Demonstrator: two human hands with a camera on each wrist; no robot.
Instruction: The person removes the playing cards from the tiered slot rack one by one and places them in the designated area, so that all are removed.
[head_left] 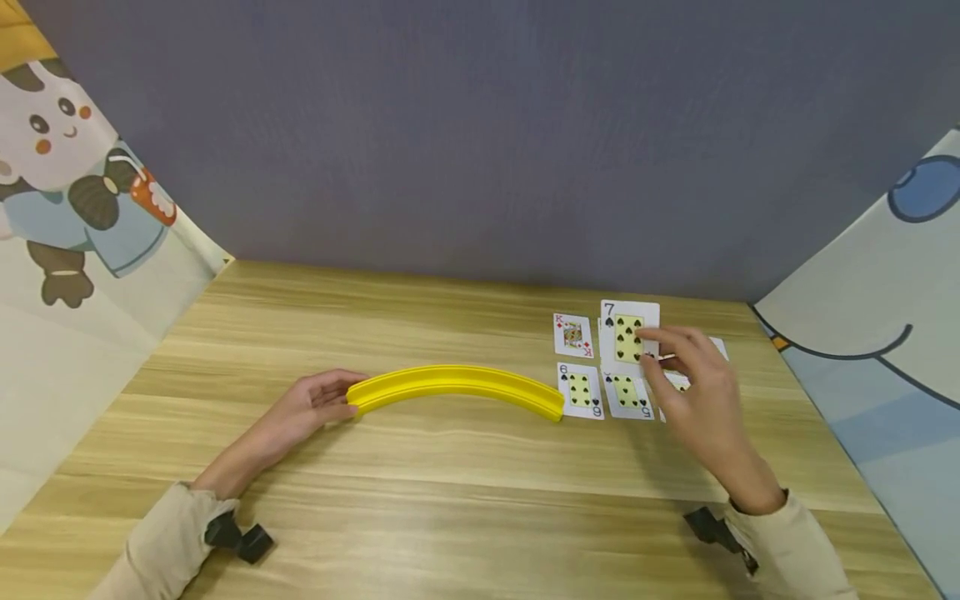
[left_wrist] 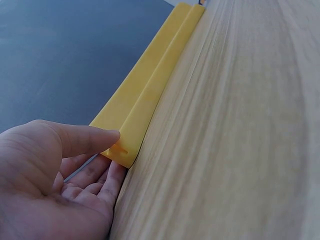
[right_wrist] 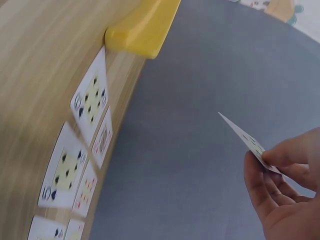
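A curved yellow playing card holder (head_left: pixel 457 379) with a groove along it stands on the wooden table. My left hand (head_left: pixel 311 408) pinches its left end, the thumb (left_wrist: pixel 95 139) on the near side and the other fingers at the end and behind. Above the rows of cards, my right hand (head_left: pixel 697 392) pinches the seven of spades (head_left: pixel 628 321) by its right edge between thumb and fingers. In the right wrist view this card (right_wrist: pixel 247 140) is raised off the table, seen nearly edge-on. The six of spades (head_left: pixel 580 392) lies by the holder's right end.
Face-up cards lie in two rows at the right: the king of diamonds (head_left: pixel 573 336) behind, the five of spades (head_left: pixel 628 396) in front. Others are partly hidden by my right hand and the raised card. A grey wall (head_left: pixel 480 150) bounds the table's back; printed panels flank it.
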